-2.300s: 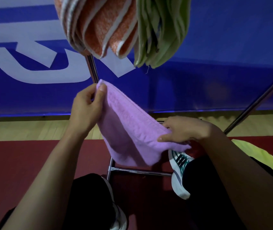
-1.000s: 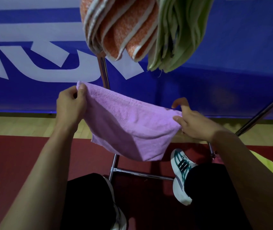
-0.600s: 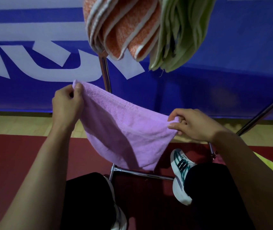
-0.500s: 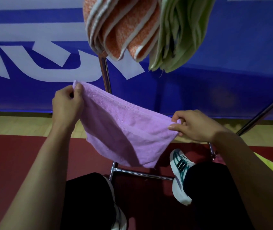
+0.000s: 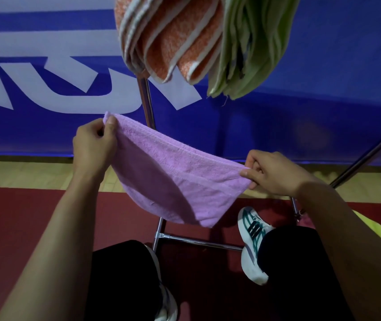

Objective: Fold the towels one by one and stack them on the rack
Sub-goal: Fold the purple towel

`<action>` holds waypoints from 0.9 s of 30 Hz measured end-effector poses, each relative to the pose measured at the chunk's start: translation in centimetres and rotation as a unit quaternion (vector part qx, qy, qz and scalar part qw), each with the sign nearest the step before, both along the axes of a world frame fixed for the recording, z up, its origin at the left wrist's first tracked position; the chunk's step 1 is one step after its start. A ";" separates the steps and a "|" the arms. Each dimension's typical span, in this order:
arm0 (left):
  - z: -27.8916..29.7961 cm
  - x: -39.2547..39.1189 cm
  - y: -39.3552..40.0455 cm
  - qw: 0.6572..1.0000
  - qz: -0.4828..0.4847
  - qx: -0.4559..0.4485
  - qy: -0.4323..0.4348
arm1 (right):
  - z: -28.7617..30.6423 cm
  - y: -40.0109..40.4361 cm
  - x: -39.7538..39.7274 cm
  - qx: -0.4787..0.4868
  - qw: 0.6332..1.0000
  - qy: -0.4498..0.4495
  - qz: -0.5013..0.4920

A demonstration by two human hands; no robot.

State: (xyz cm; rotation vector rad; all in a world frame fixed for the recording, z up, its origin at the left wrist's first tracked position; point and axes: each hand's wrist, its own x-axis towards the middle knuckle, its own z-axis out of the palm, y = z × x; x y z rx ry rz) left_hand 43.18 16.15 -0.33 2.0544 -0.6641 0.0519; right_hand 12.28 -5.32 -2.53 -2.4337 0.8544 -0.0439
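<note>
Mid-fold here: the purple towel [image 5: 175,181] hangs doubled at frame center, left hand [image 5: 92,144] pinching its upper-left corner, right hand [image 5: 275,174] pinching the right corner. Next I'd guess bring the corners together, then lift it to the rack [image 5: 146,105] beside the orange towel [image 5: 173,35].

Lilac towel [image 5: 175,181] stretched between two hands: left hand [image 5: 93,144] pinching upper corner, right hand [image 5: 270,173] pinching lower corner. Above, orange striped towel [image 5: 173,35] and green towel [image 5: 254,45] draped over metal rack [image 5: 146,105].
</note>
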 end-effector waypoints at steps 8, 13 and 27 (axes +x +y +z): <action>0.1 -0.1 -0.1 0.999 -0.003 -0.014 0.031 | 1.3 0.8 -0.1 -0.001 0.998 -0.060 0.017; 0.0 -0.7 -0.4 0.999 -0.019 -0.011 0.039 | 2.3 1.4 0.2 0.026 0.995 -0.100 -0.002; 1.9 -1.6 -1.6 0.794 -0.042 -0.384 0.470 | 4.3 3.6 1.6 0.552 0.699 -0.455 -0.029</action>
